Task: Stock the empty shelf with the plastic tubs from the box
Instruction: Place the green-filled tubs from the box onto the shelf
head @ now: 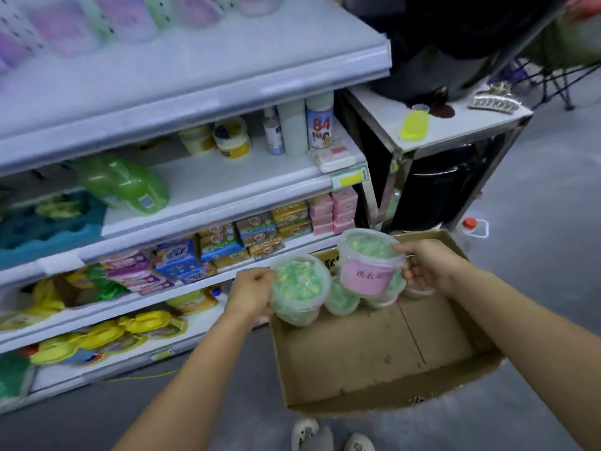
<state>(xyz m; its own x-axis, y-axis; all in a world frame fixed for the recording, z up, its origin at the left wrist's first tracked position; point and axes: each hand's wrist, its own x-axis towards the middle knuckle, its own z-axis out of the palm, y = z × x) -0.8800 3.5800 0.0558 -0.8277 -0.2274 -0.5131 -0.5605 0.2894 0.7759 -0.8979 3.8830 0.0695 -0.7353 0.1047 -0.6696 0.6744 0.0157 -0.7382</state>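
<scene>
Both forearms bare, reaching fwd from bottom of view, roughly parallel, spread apart. Left hand [255,289] at mid-frame, knuckles up, fingers curled around the side of a tub w/ green contents [299,292], wrist slightly bent inward. Right hand [426,266] a bit higher and further out, back of hand facing up, fingers and thumb clamped on the rim of a pink-labelled tub [370,265], holding it tilted. Two shoe toes visible at bottom edge.

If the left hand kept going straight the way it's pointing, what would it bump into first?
Probably the shelf edge with the soap packs. The left hand, holding a plastic tub, points up and away towards the shelving. Depth is hard to judge here.
</scene>
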